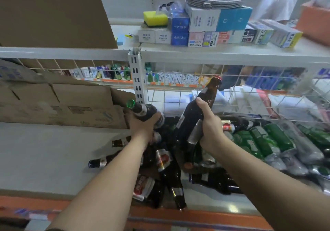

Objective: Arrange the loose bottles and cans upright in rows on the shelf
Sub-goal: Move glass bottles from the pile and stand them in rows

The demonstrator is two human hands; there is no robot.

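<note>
The left hand (142, 126) is curled round a dark brown glass bottle with a green cap (143, 112), held tilted with its neck pointing up and to the left, just in front of the brown cardboard boxes (62, 102). The right hand (211, 129) grips a taller brown glass bottle with a red cap (196, 109), lifted nearly upright and leaning a little to the right. Something silver sits under its fingers too; I cannot tell what. Between the forearms, more brown bottles (167, 170) lie in a jumbled heap on the grey shelf (44, 150). To the right, green cans (264, 141) lie on their sides against the white wire grid (241, 98).
</note>
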